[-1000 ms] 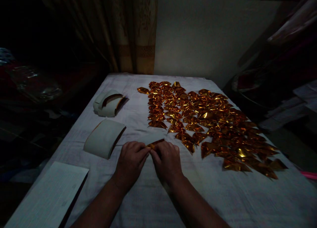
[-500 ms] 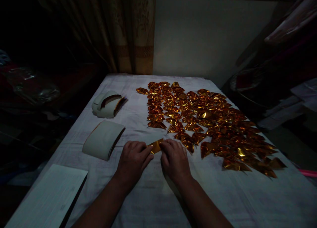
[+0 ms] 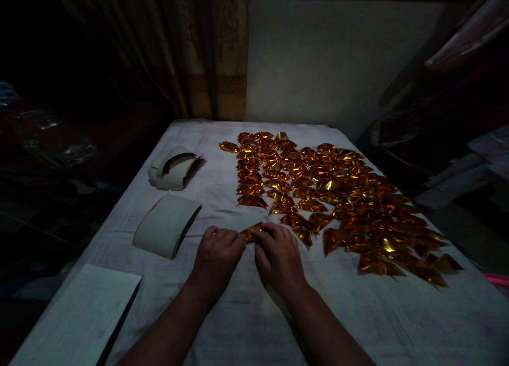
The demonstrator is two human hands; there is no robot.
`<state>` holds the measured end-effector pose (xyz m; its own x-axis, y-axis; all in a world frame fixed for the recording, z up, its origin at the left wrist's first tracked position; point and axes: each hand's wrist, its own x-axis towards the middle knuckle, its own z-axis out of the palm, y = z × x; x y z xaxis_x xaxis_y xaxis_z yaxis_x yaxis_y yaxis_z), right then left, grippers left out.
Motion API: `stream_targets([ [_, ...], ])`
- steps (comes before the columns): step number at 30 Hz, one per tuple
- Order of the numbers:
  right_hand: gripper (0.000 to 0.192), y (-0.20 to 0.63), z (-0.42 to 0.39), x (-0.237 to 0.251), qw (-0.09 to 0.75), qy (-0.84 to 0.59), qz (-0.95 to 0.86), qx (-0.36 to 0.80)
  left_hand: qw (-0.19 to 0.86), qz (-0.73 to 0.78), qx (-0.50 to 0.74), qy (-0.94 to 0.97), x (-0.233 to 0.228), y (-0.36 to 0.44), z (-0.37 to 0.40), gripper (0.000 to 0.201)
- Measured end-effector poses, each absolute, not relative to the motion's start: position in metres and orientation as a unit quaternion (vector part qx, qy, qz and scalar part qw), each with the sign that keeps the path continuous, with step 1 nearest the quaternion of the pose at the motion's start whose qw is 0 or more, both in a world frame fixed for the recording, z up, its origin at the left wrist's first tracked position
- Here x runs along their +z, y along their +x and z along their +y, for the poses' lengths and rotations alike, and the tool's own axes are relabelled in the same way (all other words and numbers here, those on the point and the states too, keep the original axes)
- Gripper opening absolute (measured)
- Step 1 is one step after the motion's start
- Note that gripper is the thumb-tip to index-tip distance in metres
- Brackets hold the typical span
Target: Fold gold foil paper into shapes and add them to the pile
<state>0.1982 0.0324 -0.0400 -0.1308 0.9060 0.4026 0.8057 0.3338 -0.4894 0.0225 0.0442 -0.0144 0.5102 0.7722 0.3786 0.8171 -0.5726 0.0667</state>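
Note:
A small gold foil piece (image 3: 251,231) is pinched between my left hand (image 3: 218,257) and my right hand (image 3: 278,255), low over the white cloth-covered table (image 3: 254,313). Most of the piece is hidden under my fingers. Just beyond and to the right lies a broad spread of several folded gold foil pieces (image 3: 334,196). A curved stack of white-backed foil sheets (image 3: 166,225) rests left of my left hand.
A second, looser bundle of white-backed sheets (image 3: 172,167) lies farther back on the left. A flat white sheet (image 3: 75,318) sits at the near left corner. A curtain (image 3: 186,48) and pale wall stand behind the table. Dark clutter flanks both sides.
The foil piece went from a narrow strip to a wider shape, and is now covered more by my fingers. My right hand shifted slightly right, then pressed down over the piece.

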Motion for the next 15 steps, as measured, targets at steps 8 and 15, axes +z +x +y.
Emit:
stream_targets([
  [8, 0.023, 0.201, 0.038, -0.046, 0.327, -0.548, -0.770, -0.001, 0.058, -0.430, -0.195, -0.879, -0.022, 0.013, 0.045, 0.011],
  [15, 0.013, 0.202, 0.039, -0.042, 0.353, -0.520, -0.778, -0.007, 0.056, -0.428, -0.220, -0.875, -0.021, 0.012, 0.048, 0.013],
])
